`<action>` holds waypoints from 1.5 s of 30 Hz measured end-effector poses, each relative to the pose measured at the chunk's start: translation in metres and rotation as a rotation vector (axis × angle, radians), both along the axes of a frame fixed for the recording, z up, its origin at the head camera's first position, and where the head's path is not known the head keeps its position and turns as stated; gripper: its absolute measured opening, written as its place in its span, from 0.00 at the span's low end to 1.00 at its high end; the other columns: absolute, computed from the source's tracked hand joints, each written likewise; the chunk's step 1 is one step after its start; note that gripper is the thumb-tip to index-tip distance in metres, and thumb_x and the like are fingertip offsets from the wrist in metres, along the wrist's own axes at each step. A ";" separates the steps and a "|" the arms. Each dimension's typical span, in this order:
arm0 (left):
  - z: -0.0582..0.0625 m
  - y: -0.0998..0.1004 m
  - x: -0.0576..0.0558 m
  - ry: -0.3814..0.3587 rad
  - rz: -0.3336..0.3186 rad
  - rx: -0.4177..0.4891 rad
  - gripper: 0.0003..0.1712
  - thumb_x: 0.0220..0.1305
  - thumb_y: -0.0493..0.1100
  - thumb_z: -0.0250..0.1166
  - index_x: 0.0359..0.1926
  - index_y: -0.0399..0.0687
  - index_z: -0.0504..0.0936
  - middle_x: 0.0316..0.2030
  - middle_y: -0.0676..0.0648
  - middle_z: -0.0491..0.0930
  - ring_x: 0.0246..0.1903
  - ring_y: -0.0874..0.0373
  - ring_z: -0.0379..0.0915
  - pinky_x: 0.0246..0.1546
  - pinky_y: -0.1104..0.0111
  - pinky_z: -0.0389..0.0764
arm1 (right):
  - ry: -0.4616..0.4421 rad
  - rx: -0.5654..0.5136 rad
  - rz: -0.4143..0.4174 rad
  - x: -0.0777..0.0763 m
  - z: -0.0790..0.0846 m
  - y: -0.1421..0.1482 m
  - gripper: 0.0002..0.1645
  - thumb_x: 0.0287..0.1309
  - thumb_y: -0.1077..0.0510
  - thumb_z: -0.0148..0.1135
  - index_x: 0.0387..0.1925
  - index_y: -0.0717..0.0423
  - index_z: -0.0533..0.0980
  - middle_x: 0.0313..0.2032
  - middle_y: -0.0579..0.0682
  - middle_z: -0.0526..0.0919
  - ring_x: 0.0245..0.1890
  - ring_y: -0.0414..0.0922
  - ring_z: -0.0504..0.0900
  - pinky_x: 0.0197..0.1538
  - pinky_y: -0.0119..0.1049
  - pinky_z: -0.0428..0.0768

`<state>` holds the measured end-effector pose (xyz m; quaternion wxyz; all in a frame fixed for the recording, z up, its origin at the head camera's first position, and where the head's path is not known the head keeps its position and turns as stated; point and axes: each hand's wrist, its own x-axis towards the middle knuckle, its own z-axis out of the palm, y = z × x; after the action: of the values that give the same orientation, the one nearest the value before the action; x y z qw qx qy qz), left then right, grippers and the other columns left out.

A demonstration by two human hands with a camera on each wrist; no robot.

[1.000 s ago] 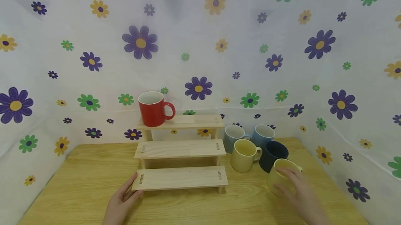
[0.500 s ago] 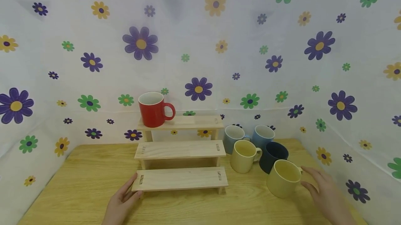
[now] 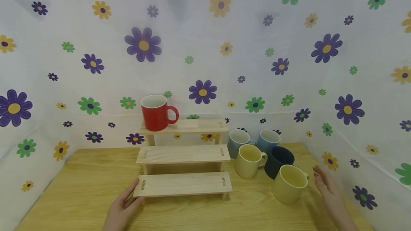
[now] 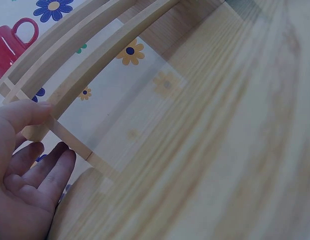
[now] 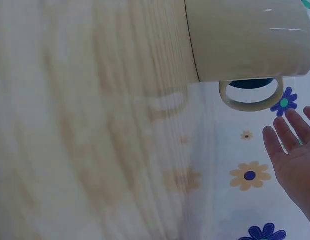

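Note:
A three-step wooden shelf (image 3: 183, 184) stands on the table, with a red mug (image 3: 155, 114) upright on the left of its top step. At the lowest step's left end, my left hand (image 3: 120, 206) pinches the board's corner between thumb and fingers; the left wrist view shows the thumb (image 4: 32, 112) on the wood. A front yellow mug (image 3: 289, 184) stands upright to the right of the shelf, its handle (image 5: 252, 102) turned toward my right hand (image 3: 330, 191). That hand is apart from the handle, fingers extended and holding nothing.
Behind the front yellow mug stand a dark navy mug (image 3: 278, 163), a second yellow mug (image 3: 248, 162) and two light blue mugs (image 3: 237, 145), close together beside the shelf's right side. Flower-patterned cloth (image 3: 205, 45) encloses the wooden table (image 3: 90, 177) at the back and sides.
My right hand has let go of the front yellow mug's rim and moved right, past its handle. The left hand stays at the shelf; the mugs have not visibly moved.

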<state>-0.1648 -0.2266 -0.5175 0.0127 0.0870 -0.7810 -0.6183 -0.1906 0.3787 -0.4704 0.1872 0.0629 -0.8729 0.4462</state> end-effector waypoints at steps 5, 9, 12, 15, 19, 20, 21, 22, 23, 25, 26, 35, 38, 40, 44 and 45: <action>0.000 0.002 0.000 0.019 0.011 -0.004 0.41 0.68 0.42 0.71 0.78 0.45 0.64 0.77 0.36 0.58 0.65 0.41 0.72 0.48 0.80 0.78 | -0.045 -0.101 0.082 -0.008 -0.006 0.002 0.26 0.85 0.57 0.33 0.78 0.52 0.56 0.58 0.14 0.61 0.56 0.14 0.62 0.54 0.11 0.64; 0.000 0.002 0.000 0.034 0.016 0.002 0.41 0.68 0.40 0.71 0.77 0.44 0.65 0.76 0.37 0.60 0.61 0.49 0.75 0.48 0.79 0.79 | -0.092 -0.163 0.157 -0.012 -0.010 0.004 0.24 0.85 0.56 0.31 0.72 0.29 0.58 0.57 0.14 0.65 0.56 0.15 0.63 0.52 0.12 0.63; -0.001 0.002 -0.001 0.042 0.011 -0.003 0.41 0.68 0.40 0.72 0.77 0.43 0.65 0.76 0.36 0.60 0.62 0.47 0.75 0.47 0.79 0.79 | -0.128 -0.217 0.215 -0.015 -0.012 0.006 0.24 0.85 0.56 0.31 0.68 0.23 0.61 0.55 0.15 0.69 0.55 0.17 0.66 0.51 0.14 0.64; -0.001 0.001 -0.001 0.045 0.007 -0.012 0.41 0.68 0.41 0.71 0.78 0.43 0.65 0.76 0.35 0.59 0.63 0.43 0.73 0.47 0.80 0.79 | -0.139 -0.265 0.246 -0.019 -0.014 0.006 0.25 0.84 0.56 0.32 0.67 0.24 0.63 0.54 0.18 0.71 0.53 0.19 0.69 0.51 0.15 0.65; -0.001 0.002 0.000 0.056 0.006 -0.021 0.40 0.69 0.40 0.71 0.78 0.42 0.65 0.76 0.34 0.58 0.64 0.41 0.72 0.48 0.80 0.78 | -0.130 -0.316 0.275 -0.020 -0.015 0.008 0.24 0.84 0.57 0.33 0.69 0.30 0.65 0.53 0.22 0.73 0.52 0.21 0.72 0.51 0.14 0.66; -0.001 0.002 0.000 0.059 0.003 -0.022 0.40 0.69 0.41 0.71 0.78 0.42 0.65 0.76 0.34 0.58 0.64 0.40 0.72 0.48 0.80 0.78 | -0.127 -0.321 0.282 -0.020 -0.015 0.008 0.24 0.84 0.57 0.33 0.68 0.30 0.66 0.53 0.23 0.74 0.52 0.21 0.72 0.50 0.14 0.66; -0.001 0.002 0.000 0.060 0.002 -0.021 0.40 0.69 0.41 0.71 0.77 0.42 0.65 0.76 0.34 0.58 0.64 0.40 0.72 0.48 0.80 0.78 | -0.124 -0.321 0.288 -0.020 -0.016 0.008 0.25 0.84 0.58 0.33 0.68 0.29 0.66 0.53 0.23 0.74 0.52 0.21 0.72 0.50 0.14 0.66; -0.001 0.003 0.000 0.054 0.000 -0.020 0.40 0.69 0.41 0.71 0.78 0.43 0.65 0.77 0.34 0.58 0.64 0.42 0.72 0.48 0.80 0.78 | -0.120 -0.314 0.289 -0.020 -0.016 0.008 0.25 0.84 0.58 0.33 0.68 0.29 0.66 0.53 0.23 0.73 0.52 0.21 0.72 0.50 0.14 0.66; -0.001 0.003 0.000 0.049 -0.002 -0.019 0.40 0.69 0.42 0.70 0.78 0.43 0.65 0.77 0.34 0.58 0.64 0.43 0.72 0.48 0.81 0.78 | -0.115 -0.299 0.285 -0.019 -0.016 0.009 0.25 0.84 0.58 0.33 0.67 0.28 0.66 0.53 0.23 0.73 0.52 0.21 0.72 0.50 0.13 0.66; -0.001 0.003 -0.001 0.037 -0.003 -0.014 0.41 0.69 0.43 0.71 0.78 0.44 0.65 0.77 0.34 0.58 0.64 0.45 0.73 0.48 0.81 0.78 | -0.110 -0.275 0.278 -0.018 -0.017 0.010 0.26 0.84 0.59 0.33 0.65 0.24 0.66 0.52 0.22 0.73 0.52 0.21 0.72 0.51 0.13 0.67; 0.000 0.003 -0.001 0.030 -0.001 -0.016 0.41 0.69 0.43 0.71 0.78 0.45 0.65 0.77 0.35 0.58 0.63 0.46 0.73 0.48 0.81 0.78 | -0.111 -0.265 0.272 -0.017 -0.017 0.011 0.27 0.84 0.60 0.33 0.65 0.25 0.67 0.52 0.22 0.73 0.51 0.21 0.72 0.51 0.13 0.68; 0.000 0.000 -0.001 0.029 -0.003 -0.035 0.42 0.69 0.45 0.71 0.79 0.46 0.64 0.77 0.36 0.58 0.64 0.46 0.72 0.49 0.81 0.77 | -0.064 -0.128 0.154 -0.007 -0.018 0.003 0.30 0.80 0.66 0.44 0.64 0.27 0.70 0.46 0.22 0.76 0.43 0.25 0.74 0.45 0.17 0.72; 0.000 0.000 -0.002 0.029 -0.008 -0.037 0.42 0.69 0.45 0.71 0.79 0.46 0.64 0.77 0.36 0.57 0.63 0.48 0.73 0.49 0.81 0.78 | -0.002 -0.178 0.168 -0.005 -0.021 -0.002 0.33 0.78 0.70 0.45 0.62 0.26 0.73 0.43 0.26 0.79 0.42 0.25 0.76 0.45 0.17 0.71; 0.001 0.000 -0.001 0.024 -0.010 -0.037 0.42 0.69 0.45 0.71 0.79 0.46 0.63 0.77 0.36 0.57 0.62 0.49 0.74 0.48 0.81 0.78 | 0.016 -0.219 0.163 -0.002 -0.023 -0.004 0.34 0.77 0.71 0.46 0.61 0.25 0.74 0.39 0.29 0.80 0.40 0.27 0.76 0.43 0.18 0.71; 0.002 0.001 -0.001 0.010 -0.011 -0.035 0.43 0.69 0.46 0.71 0.79 0.46 0.63 0.78 0.37 0.57 0.62 0.51 0.74 0.48 0.81 0.78 | -0.018 -0.280 0.102 0.003 -0.025 -0.010 0.28 0.78 0.68 0.48 0.60 0.30 0.75 0.35 0.32 0.80 0.38 0.30 0.76 0.41 0.21 0.72; 0.002 0.001 -0.001 0.009 -0.012 -0.033 0.43 0.69 0.46 0.71 0.79 0.46 0.63 0.78 0.37 0.57 0.62 0.52 0.75 0.48 0.81 0.78 | -0.040 -0.304 0.082 0.005 -0.025 -0.011 0.24 0.78 0.66 0.49 0.60 0.33 0.76 0.35 0.33 0.80 0.38 0.30 0.76 0.41 0.22 0.72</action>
<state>-0.1656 -0.2256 -0.5157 0.0141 0.0793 -0.7915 -0.6059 -0.1852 0.3676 -0.4953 0.1590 0.0606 -0.7954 0.5817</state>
